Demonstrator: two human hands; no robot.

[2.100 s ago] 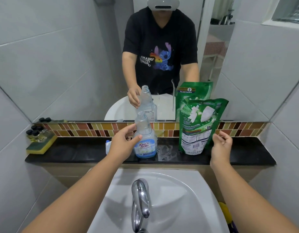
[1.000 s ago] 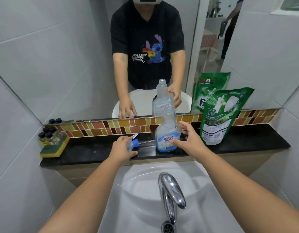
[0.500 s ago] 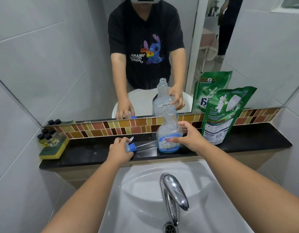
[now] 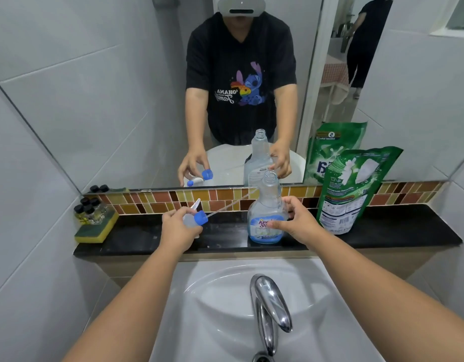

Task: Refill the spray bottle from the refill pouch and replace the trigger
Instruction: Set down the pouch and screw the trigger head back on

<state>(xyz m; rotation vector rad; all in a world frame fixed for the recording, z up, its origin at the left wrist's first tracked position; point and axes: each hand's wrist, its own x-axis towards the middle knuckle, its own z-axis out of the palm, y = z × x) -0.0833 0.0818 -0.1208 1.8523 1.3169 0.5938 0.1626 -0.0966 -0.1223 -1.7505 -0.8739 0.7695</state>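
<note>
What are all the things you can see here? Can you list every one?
spray bottle: one, clear with a blue label, neck open, standing on the ledge
trigger: one, white with a blue collar and a thin tube, lifted off the ledge
refill pouch: one, green, leaning on the mirror at the right
ledge: one, black, behind the sink
sponge: one, yellow and green, left end of the ledge
small bottles: a cluster, black caps, on the sponge
tap: one, chrome, over the sink
sink: one, white
left hand: holds the trigger
right hand: grips the spray bottle
</note>
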